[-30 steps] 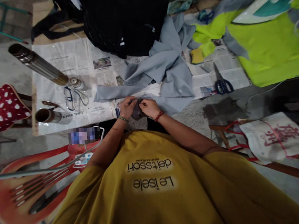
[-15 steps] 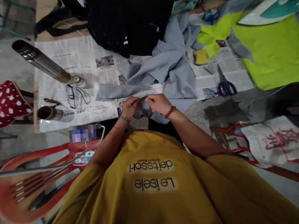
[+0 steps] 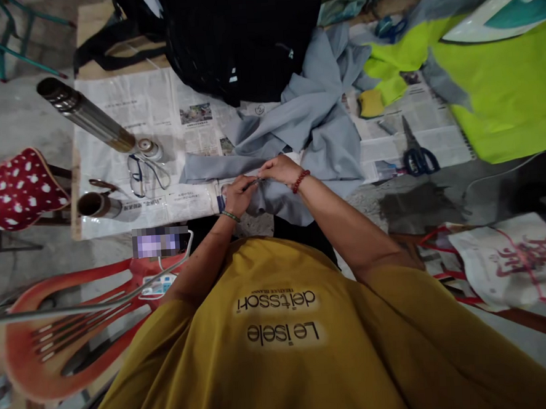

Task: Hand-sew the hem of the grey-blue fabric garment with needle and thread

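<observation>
Grey cloth [image 3: 310,134] lies bunched over the front of the table, and part of it hangs over the edge towards my lap. My left hand [image 3: 238,196], with a green bracelet at the wrist, is closed on the edge of this cloth. Right beside its fingertips, my right hand [image 3: 282,169] is pinched with the fingers together, a red bead bracelet at its wrist. Whatever sits between the right fingertips is too small to make out. Dark-handled scissors [image 3: 418,155] lie on the newspaper to the right.
A steel thermos [image 3: 89,117], eyeglasses [image 3: 137,176] and a mug [image 3: 98,205] are at the left on newspaper [image 3: 162,202]. A black bag [image 3: 244,39] is at the back. An iron [image 3: 502,11] rests on yellow-green cloth [image 3: 501,85]. A red chair [image 3: 33,293] stands nearby.
My right hand has shifted up and left, close against my left fingertips. The cloth below the hands hangs differently, and the whole view has swung slightly.
</observation>
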The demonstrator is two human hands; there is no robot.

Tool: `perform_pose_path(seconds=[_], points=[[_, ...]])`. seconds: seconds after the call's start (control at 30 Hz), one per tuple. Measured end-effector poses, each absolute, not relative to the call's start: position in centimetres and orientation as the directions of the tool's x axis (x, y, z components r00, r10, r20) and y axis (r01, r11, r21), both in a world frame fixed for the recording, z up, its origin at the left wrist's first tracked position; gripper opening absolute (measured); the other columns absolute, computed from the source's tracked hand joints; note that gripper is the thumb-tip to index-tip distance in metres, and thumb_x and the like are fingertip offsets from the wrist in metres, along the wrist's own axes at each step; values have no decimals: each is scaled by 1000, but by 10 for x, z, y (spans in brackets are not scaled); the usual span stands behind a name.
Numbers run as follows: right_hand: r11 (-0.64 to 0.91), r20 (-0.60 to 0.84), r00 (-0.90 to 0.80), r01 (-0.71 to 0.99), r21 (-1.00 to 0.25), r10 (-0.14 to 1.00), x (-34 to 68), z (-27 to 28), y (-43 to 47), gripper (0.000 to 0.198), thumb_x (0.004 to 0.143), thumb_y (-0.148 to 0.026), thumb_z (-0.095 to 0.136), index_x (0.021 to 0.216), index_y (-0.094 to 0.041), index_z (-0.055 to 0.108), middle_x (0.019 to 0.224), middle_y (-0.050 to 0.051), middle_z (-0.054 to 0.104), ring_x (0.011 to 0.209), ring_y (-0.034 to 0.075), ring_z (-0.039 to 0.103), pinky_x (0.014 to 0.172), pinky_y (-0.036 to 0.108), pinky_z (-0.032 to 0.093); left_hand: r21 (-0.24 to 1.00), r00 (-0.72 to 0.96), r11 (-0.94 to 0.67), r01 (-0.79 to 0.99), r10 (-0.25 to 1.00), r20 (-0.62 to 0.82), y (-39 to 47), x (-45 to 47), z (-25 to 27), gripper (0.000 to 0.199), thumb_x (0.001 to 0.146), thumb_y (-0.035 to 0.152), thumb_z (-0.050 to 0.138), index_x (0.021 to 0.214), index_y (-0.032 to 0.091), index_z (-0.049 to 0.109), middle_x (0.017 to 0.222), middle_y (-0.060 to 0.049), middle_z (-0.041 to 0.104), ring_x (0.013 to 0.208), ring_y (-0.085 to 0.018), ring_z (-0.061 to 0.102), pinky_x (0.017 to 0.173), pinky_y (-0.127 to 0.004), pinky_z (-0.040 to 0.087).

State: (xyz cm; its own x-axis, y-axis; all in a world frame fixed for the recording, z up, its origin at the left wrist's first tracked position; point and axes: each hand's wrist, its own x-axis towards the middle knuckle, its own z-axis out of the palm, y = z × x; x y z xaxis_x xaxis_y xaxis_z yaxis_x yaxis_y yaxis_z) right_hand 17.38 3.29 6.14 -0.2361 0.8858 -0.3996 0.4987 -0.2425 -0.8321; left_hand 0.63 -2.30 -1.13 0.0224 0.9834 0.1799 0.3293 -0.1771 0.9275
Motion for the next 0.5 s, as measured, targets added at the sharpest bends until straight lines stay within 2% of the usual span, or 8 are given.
perform_pose_path(seconds=[0.13,0.23,0.33,0.43,0.5], points=[[-312,-397,-226,335,-889,889,173,58,30,10,75,-10,73,68,-15,69,69,-2,67,66,8,57,75,22,48,931,-4,-122,343,991,132,-23,7,-8,7,86,26,74,90,21,76,87,-3,74,87,-19,67,87,-34,54],[-317,-367,-164,270,-909,915,170,54,30,15,75,-6,69,66,-17,64,66,-4,64,66,9,58,78,22,50,935,-4,-74,346,997,80,-22,9,-7,9,86,27,75,91,19,76,89,-2,74,88,-17,68,89,-33,53],[-379,-398,-94,170,-910,913,164,48,32,21,77,-4,64,63,-18,57,61,-4,60,63,9,58,78,24,53,938,14,-68,339,998,68,-21,9,-7,5,84,25,75,87,20,76,84,-1,72,85,-17,68,87,-32,53],[-444,-447,-43,66,-894,894,159,43,36,24,78,-4,65,64,-18,53,57,-4,58,59,8,57,71,22,54,941,-10,-63,332,997,70,-21,8,-8,2,81,23,75,83,23,76,81,0,72,83,-18,68,84,-31,54],[-473,-473,0,11,-881,881,159,42,39,24,80,-5,67,67,-19,51,57,-5,58,54,6,54,61,18,49,942,-20,-63,329,997,73,-21,7,-9,3,80,24,75,82,23,77,81,-1,72,82,-18,67,83,-32,54]])
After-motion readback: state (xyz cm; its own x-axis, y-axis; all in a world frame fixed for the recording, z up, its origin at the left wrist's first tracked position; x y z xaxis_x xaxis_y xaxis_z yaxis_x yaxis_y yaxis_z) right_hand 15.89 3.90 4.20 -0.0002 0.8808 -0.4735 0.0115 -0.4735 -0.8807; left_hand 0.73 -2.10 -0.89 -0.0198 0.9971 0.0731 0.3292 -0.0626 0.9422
